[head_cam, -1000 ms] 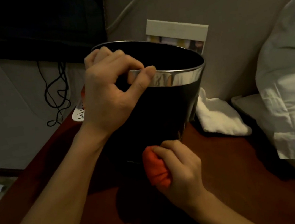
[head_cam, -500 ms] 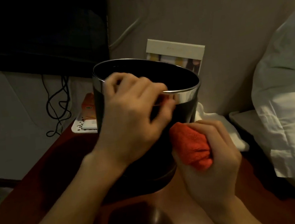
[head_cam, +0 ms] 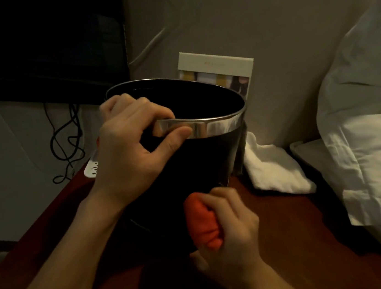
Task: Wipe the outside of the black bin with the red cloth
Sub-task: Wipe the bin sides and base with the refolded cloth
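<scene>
Wiping in hand, progress judged partial: right hand [head_cam: 229, 231] clenches the bunched red cloth [head_cam: 203, 224] against the lower near wall of the black bin [head_cam: 201, 164], while left hand [head_cam: 132, 146] pinches the rim above it, thumb outside on the chrome band [head_cam: 216, 125], fingers hooked inside; far and side walls appear not yet reached, though the dim light shows no wiped or dirty patches. Bin: tapered, glossy black, open-topped, standing on the dark red table [head_cam: 292, 240], beyond both wrists. Behind the left hand, a card [head_cam: 218, 68] leans on the wall; beyond the right hand lies a white towel [head_cam: 274, 172].
</scene>
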A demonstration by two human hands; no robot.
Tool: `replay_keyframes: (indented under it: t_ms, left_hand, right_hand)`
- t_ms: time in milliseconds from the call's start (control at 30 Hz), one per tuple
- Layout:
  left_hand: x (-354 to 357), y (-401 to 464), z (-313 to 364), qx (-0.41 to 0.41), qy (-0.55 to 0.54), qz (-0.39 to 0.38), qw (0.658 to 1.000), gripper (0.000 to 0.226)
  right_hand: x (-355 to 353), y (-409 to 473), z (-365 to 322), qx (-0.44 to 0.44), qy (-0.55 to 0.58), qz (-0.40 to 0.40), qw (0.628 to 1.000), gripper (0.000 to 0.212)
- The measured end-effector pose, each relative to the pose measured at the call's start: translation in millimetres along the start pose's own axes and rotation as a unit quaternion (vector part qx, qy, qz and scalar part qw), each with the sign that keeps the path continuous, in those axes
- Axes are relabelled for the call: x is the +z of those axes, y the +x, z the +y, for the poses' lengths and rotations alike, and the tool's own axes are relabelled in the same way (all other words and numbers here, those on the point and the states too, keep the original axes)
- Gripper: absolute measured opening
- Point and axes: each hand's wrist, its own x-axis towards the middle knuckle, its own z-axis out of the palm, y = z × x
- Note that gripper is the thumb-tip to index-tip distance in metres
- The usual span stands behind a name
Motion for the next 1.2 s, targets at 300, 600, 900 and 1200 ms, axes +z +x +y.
replay_keyframes:
  t_ms: [300, 600, 900, 1200]
  left_hand:
    - [-0.5, 1.2, 1.0, 0.004, -0.002, 0.002, 1.000, 0.023]
    - [-0.4, 1.6, 0.1, 0.013, 0.001, 0.003, 1.000, 0.020]
    - [-1.7, 2.4, 2.0, 0.009, -0.002, -0.007, 1.000, 0.016]
    - [-2.4, 1.9, 1.9, 0.007, 0.004, -0.008, 1.000, 0.019]
  right_hand:
    - [-5.3, 17.0, -4.1, 0.016, 0.009, 0.048, 0.999, 0.031]
    - [5.5, 6.9, -8.1, -0.019, 0.016, 0.022, 0.999, 0.033]
    - [10.4, 2.5, -1.7, -0.015, 0.021, 0.045, 0.999, 0.027]
    - [3.0, 13.7, -2.9, -0.026, 0.033, 0.079, 0.996, 0.025]
